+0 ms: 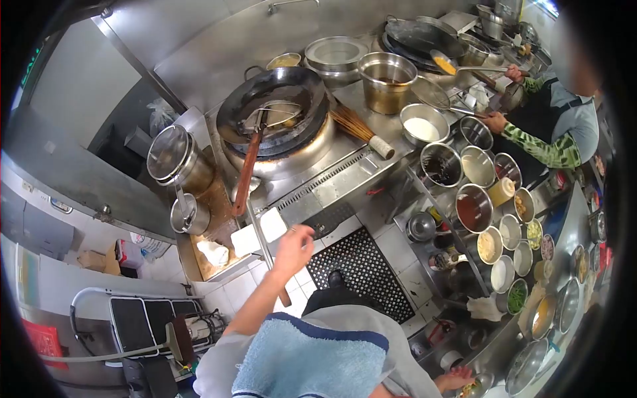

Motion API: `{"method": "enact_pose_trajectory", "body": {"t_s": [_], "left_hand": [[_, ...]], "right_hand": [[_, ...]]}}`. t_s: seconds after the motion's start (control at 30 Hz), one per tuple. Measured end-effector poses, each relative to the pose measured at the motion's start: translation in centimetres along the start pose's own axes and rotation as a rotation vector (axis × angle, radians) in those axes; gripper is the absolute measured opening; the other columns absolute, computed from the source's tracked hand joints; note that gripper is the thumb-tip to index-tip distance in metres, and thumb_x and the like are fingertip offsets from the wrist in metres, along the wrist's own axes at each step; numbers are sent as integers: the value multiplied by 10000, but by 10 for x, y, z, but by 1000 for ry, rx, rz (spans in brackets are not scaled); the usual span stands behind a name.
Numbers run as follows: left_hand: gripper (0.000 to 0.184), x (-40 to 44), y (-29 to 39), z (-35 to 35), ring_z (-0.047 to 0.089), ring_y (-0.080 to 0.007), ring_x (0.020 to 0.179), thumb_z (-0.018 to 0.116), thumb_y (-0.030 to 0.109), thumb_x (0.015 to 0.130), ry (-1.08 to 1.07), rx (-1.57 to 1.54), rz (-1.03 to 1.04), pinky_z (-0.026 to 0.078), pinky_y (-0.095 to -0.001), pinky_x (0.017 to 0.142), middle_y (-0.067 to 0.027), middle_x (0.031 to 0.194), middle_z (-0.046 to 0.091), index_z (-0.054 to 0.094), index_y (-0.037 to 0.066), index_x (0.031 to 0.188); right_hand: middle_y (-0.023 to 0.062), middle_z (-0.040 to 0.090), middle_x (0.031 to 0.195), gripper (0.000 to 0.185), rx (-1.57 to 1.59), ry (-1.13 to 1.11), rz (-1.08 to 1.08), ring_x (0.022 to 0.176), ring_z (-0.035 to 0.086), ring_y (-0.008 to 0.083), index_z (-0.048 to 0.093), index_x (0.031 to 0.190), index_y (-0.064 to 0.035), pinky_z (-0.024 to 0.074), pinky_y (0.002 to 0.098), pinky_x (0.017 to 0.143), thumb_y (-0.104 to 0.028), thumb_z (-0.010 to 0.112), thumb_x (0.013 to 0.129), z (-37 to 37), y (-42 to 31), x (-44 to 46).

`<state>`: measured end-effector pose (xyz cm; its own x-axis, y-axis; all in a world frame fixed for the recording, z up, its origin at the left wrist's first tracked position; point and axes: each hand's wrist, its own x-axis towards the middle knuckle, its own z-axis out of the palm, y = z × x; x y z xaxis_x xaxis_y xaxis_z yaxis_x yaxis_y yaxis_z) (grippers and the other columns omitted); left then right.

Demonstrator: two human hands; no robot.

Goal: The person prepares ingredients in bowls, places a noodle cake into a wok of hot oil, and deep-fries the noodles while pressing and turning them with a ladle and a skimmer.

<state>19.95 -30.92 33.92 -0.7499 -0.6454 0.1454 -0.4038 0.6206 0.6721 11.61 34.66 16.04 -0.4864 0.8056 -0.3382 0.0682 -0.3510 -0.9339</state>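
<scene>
Blackened metal, glossy inside, forms the broad round wok [232, 119] on the steel stove [328, 189], and across it lies a strainer [249, 166] with a wire frame and a long reddish-brown wooden handle jutting over the near rim. Below that, the left hand [295, 249] is loosely spread with bent fingers, nothing visible in its grasp; a slim metal ladle [257, 222], wood at its tip, runs just beside it, and whether they touch I cannot tell. Under the ladle sits a smooth white slab [273, 224], near a crumpled white cloth [213, 253]. Low at the right edge, the right hand [454, 379] is by a shiny round bowl [490, 383] holding yellowish food; whether its fingers are spread or pinching the rim, I cannot tell. Right of the wok lies a brush [355, 125] of stiff split strands, its grip pale, before a cylindrical steel pot [387, 93]. Round tubs cluster farther right, one filled with smooth red sauce [474, 209], another with chopped greens [517, 296]. Fluffy blue towelling [308, 358] with a navy border covers the wearer's front, above a black mat [361, 275] pierced with holes.
</scene>
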Motion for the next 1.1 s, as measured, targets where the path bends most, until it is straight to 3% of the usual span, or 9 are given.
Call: {"method": "enact_pose_trajectory", "body": {"t_s": [0.13,0.33,0.43,0.5,0.67,0.77,0.9,0.93,1.1], "left_hand": [[466,44,4,-88,599,-384,947,647,55,762,459,866,166,525,-435,789,-208,1106,554,535,50,1214],[592,104,-87,-158,591,-461,982,566,88,833,133,652,-324,489,-513,842,-243,1097,569,403,74,1402],[507,115,-141,-217,658,-289,810,516,104,882,209,426,9,528,-413,705,-199,854,625,420,50,1377],[414,117,-94,-252,494,-139,610,499,70,896,-34,-324,-577,432,-296,508,-92,841,551,437,63,1306],[269,124,-82,-275,432,-89,598,477,14,914,-178,-822,-811,383,-241,473,-69,868,514,429,56,1175],[265,138,-85,-275,437,-74,606,475,27,937,-317,-969,-809,383,-209,473,-71,900,527,420,44,1195],[234,153,-77,-251,441,-66,613,459,37,955,-399,-1092,-787,394,-185,453,-88,914,530,417,22,1185],[230,156,-75,-244,442,-66,613,459,36,955,-405,-1151,-785,398,-182,450,-92,915,530,417,20,1181],[181,176,-69,-217,455,-65,615,467,38,957,-408,-1468,-789,439,-175,452,-100,890,511,421,-34,1116]], "right_hand": [[49,595,960,499,-212,-151,115,614,489,118,514,1189,-125,392,218,532,-538,481,911,49,4,-57],[14,596,763,247,-607,-1177,246,569,491,60,587,1086,-75,365,178,458,-235,616,900,250,39,-261],[22,619,829,320,-932,-1777,291,678,576,103,581,1133,-50,470,245,548,-258,628,894,314,113,-350],[80,648,934,453,-1165,-2073,80,733,619,165,566,1191,-28,513,286,640,-349,643,882,328,168,-410],[85,623,981,762,-1464,-2253,407,828,611,186,552,1188,-19,527,327,661,-639,672,761,262,252,-536],[44,551,836,576,-1318,-2340,1379,725,565,146,540,1019,-56,534,343,633,-576,666,807,251,220,-571],[56,538,731,421,-1164,-2270,939,546,510,129,549,986,-27,446,294,454,-361,737,812,265,206,-557],[38,523,660,368,-1130,-2304,411,494,483,123,541,988,-7,401,290,416,-276,725,818,283,165,-555],[10,478,563,213,-1141,-2371,264,421,433,106,537,931,-20,360,270,384,-175,658,850,336,77,-496]]}}
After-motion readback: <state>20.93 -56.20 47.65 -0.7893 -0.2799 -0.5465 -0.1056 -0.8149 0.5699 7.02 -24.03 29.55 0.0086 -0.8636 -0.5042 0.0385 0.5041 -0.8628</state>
